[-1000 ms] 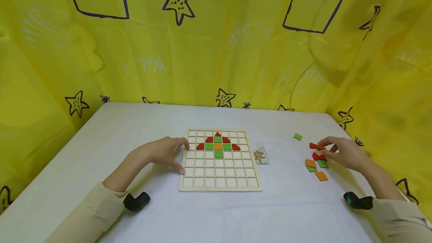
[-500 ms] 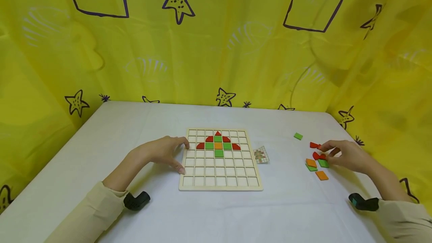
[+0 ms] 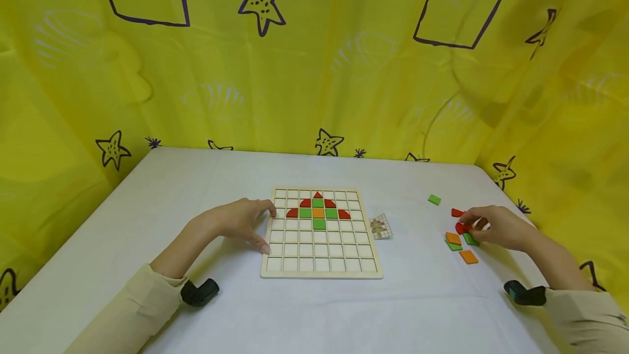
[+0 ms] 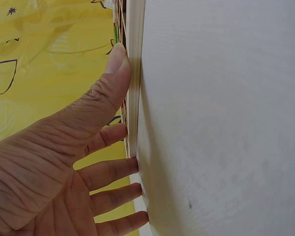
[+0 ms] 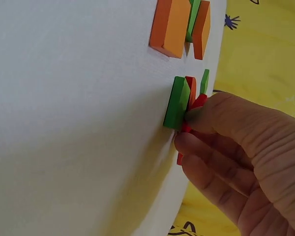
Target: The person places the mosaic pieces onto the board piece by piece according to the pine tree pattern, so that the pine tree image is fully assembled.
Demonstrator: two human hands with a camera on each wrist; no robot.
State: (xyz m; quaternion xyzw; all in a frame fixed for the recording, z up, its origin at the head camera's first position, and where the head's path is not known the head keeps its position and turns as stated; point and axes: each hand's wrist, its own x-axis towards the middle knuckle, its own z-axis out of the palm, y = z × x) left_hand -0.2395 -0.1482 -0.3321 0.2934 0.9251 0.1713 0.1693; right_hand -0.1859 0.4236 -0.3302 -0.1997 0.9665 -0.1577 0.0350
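A pale wooden grid board [image 3: 321, 275] lies on the white table, with red, green and orange tiles set in its upper cells. My left hand [image 3: 239, 222] rests on the board's left edge, thumb and fingers spread; in the left wrist view the thumb [image 4: 119, 59] lies along the rim and the other fingers are extended. At the right, my right hand [image 3: 498, 227] bends over a small cluster of loose tiles. Its thumb and fingers pinch a red tile [image 5: 199, 101], partly hidden by the fingertips. Right beside them stands a green tile [image 5: 177, 102].
Near the right hand lie orange tiles [image 3: 469, 257], a green tile [image 3: 454, 246] under one of them, and a red tile [image 3: 457, 212]. A lone green tile [image 3: 434, 199] lies farther back. A small printed pattern card [image 3: 380, 226] touches the board's right side. Yellow curtain surrounds the table.
The right hand has shifted from the upper red tiles down toward the lower red ones, its fingertips closing in over them. The left hand and the board have stayed put.
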